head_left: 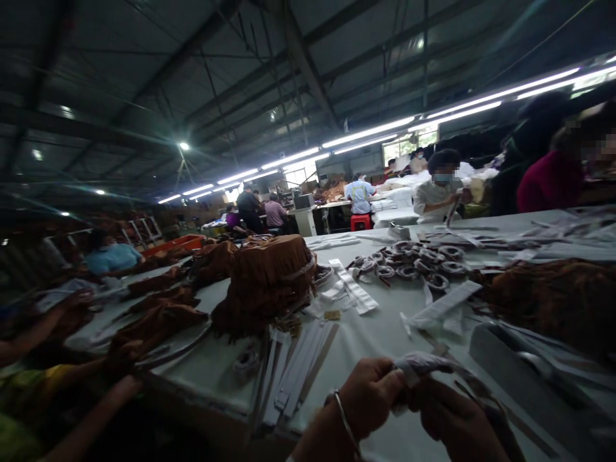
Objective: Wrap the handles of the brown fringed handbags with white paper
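My left hand (370, 394), with a thin bangle on its wrist, is closed round a pale rolled strip (423, 364) at the bottom of the view. My right hand (455, 420) is closed on the same strip from the right, and a dark band trails from it towards the lower right. Both hands hover over the white table (375, 327). Flat white strips (301, 366) lie just left of my left hand. A big stack of brown fabric (269, 282) stands further back on the left.
Several rolled coils (414, 263) lie in the table's middle. More brown fabric (553, 298) is heaped at the right, with a grey tool (520, 362) before it. Another person's arms (72, 385) reach in at the lower left. Co-workers sit along the far tables.
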Demonstrator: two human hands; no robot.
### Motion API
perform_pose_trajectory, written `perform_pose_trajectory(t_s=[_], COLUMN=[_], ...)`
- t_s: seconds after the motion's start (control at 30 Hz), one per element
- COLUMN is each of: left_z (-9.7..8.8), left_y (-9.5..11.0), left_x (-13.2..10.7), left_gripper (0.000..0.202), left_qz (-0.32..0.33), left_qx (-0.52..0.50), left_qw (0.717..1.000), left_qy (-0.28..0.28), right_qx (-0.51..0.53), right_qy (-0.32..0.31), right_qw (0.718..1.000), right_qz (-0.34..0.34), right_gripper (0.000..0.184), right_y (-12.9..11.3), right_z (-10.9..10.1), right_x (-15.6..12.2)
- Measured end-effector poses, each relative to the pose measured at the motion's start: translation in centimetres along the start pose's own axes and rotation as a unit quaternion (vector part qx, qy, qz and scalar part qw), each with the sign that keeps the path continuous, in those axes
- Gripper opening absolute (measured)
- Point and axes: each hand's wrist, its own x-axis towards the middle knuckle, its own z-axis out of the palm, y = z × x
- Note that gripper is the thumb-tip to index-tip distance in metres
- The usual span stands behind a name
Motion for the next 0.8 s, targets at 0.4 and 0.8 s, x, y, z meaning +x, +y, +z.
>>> perform_pose_trajectory(t_s=[0.4,0.8], left_z=[-2.8,-3.1], left_y=[1.5,6.6], left_x=[1.0,1.7], left_gripper=[0.061,0.027], left_qz=[0.003,0.115], left_qx=[0.185,0.350], left_qw=[0.983,0.922], left_qy=[0.000,0.121], right_qx=[-0.121,-0.216], right_qy=[0.015,0.082], right_qw=[0.992,0.970], right_qz=[-0.012,0.071], right_gripper=[0.043,0.063], right_y=[-2.7,14.1], right_z=[-4.0,-16.3], right_x=[-2.3,-15.9])
